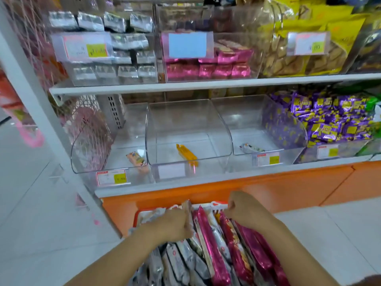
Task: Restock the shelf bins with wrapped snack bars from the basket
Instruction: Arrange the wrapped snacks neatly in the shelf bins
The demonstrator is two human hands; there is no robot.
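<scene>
Head view, straight down into the basket (137,218) parked against the orange panel (226,188) under the shelf. Crammed with bars (208,244), long axes running away from the body, far ends tipped up toward the bins. Left hand (172,226) deep among the silver ones, fingers clenched round a tan bar (188,209), its top poking up past the knuckles. Right hand (244,211) just beside, curled over the pink wrappers; cannot tell whether gripping one or only parting the stack.

Above and ahead, three clear bins on the lower shelf, nearly bare: left bin (115,170) with one peach bar (137,159), middle bin (185,120) with one yellow bar (186,154), right bin (247,120) with one pale bar (251,148). Middle bin dead ahead of the left hand, right bin up and over from the right hand.

So, by the look of it: lift the tan bar up and forward, end first, left hand nearer to the left and middle bins. In the way: the raised front lips with price tags (113,178), and the upper shelf board (206,83) capping the headroom. Off to the right, heaped purple packs (329,120); up top, silver, pink and cracker packs, none of it in the path.
</scene>
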